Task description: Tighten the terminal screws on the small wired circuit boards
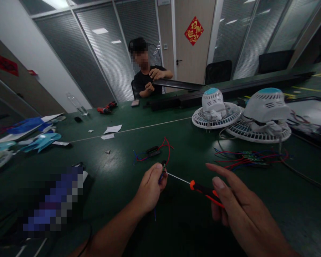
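Observation:
My left hand [151, 187] pinches a small green circuit board [164, 167] with red and blue wires on it. A screwdriver [203, 189] with a black and orange handle lies in my right hand [238, 203]. Its thin metal shaft points left, with the tip at the board. The index finger of that hand is stretched out, while the thumb and other fingers hold the handle. Just beyond my left hand lies a black module [153, 151] with red and blue leads. Fingers partly hide the board.
Wired circuit boards [253, 157] lie at the right, below two white fan heads [267, 110] [213, 103]. Paper scraps [112, 129], a red power tool [107, 107] and a plastic bottle [77, 104] are at the left. Across the green table [117, 185], a person [152, 80] handles a long black strip.

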`<state>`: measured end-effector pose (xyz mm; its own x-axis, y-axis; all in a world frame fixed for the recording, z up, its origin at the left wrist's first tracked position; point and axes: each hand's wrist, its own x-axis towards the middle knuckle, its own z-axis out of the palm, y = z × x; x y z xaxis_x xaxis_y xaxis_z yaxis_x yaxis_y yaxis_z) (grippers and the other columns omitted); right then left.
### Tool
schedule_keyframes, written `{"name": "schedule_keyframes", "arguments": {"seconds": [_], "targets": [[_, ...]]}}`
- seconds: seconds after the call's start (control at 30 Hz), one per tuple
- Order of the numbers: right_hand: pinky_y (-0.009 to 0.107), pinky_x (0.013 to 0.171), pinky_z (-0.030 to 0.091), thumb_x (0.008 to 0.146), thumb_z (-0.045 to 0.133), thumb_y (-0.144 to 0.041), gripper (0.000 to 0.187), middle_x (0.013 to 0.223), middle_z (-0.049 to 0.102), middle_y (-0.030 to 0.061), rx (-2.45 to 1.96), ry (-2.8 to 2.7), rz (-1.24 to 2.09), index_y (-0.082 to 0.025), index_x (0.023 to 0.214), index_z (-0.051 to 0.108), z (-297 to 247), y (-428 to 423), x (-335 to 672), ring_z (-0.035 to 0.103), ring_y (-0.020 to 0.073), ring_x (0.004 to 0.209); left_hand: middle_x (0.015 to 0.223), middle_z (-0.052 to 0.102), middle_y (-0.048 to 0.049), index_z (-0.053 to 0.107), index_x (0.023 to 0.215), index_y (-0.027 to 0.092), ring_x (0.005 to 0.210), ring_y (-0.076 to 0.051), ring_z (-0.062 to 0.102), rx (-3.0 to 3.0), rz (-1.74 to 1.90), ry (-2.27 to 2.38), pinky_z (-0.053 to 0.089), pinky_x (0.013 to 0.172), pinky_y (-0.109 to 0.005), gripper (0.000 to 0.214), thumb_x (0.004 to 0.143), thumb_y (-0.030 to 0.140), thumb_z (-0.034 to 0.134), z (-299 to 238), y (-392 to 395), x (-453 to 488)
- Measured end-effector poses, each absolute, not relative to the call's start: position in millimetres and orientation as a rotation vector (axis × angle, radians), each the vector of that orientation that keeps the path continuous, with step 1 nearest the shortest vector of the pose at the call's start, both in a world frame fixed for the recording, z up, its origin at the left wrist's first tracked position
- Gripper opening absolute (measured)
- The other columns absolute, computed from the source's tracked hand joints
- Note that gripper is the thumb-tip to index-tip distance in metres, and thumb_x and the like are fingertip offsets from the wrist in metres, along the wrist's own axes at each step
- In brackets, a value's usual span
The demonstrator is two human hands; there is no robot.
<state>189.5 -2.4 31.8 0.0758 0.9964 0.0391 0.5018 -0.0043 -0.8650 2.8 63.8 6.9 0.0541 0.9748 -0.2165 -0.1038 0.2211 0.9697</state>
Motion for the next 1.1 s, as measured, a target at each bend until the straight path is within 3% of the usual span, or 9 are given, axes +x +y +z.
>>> {"name": "schedule_keyframes", "arguments": {"seconds": [0.27, 0.7, 0.9, 1.1], "targets": [[0.019, 0.031, 0.038, 0.088, 0.037, -0.039, 0.037, 0.045, 0.053, -0.0076, -1.474, -1.630, 0.640, -0.020, 0.119, 0.042, 38.2, -0.1, 185.1, 0.051, 0.0097, 0.035, 0.047, 0.041, 0.0070, 0.053, 0.067, 0.015, 0.039, -0.006, 0.032, 0.984, 1.075, 1.180, 0.023, 0.039, -0.019, 0.032, 0.075, 0.046, 0.051, 6.9, 63.3, 2.5], [0.023, 0.041, 0.045, 0.086, 0.042, -0.039, 0.042, 0.052, 0.057, -0.0065, -1.514, -1.660, 0.559, -0.022, 0.124, 0.035, 34.1, -1.0, 189.2, 0.059, 0.0138, 0.048, 0.056, 0.046, 0.0046, 0.055, 0.069, 0.015, 0.045, -0.005, 0.039, 0.924, 1.108, 1.167, 0.028, 0.041, -0.016, 0.032, 0.075, 0.047, 0.053, -0.6, 65.4, 0.8], [0.025, 0.047, 0.048, 0.085, 0.043, -0.042, 0.041, 0.066, 0.064, -0.0018, -1.527, -1.651, 0.580, -0.023, 0.121, 0.037, 32.6, -2.2, 189.3, 0.063, 0.0155, 0.058, 0.057, 0.047, 0.0039, 0.055, 0.068, 0.015, 0.047, -0.007, 0.041, 0.931, 1.122, 1.171, 0.029, 0.041, -0.017, 0.033, 0.073, 0.048, 0.054, -0.9, 65.5, 1.0], [0.023, 0.037, 0.041, 0.090, 0.030, -0.044, 0.044, 0.047, 0.055, -0.0066, -1.584, -1.631, 0.728, -0.023, 0.128, 0.036, 32.0, 1.0, 190.6, 0.055, 0.0128, 0.041, 0.047, 0.040, 0.0069, 0.054, 0.064, 0.015, 0.038, -0.005, 0.033, 0.973, 1.089, 1.158, 0.024, 0.037, -0.018, 0.033, 0.076, 0.046, 0.051, 3.5, 65.8, 1.0]]}}
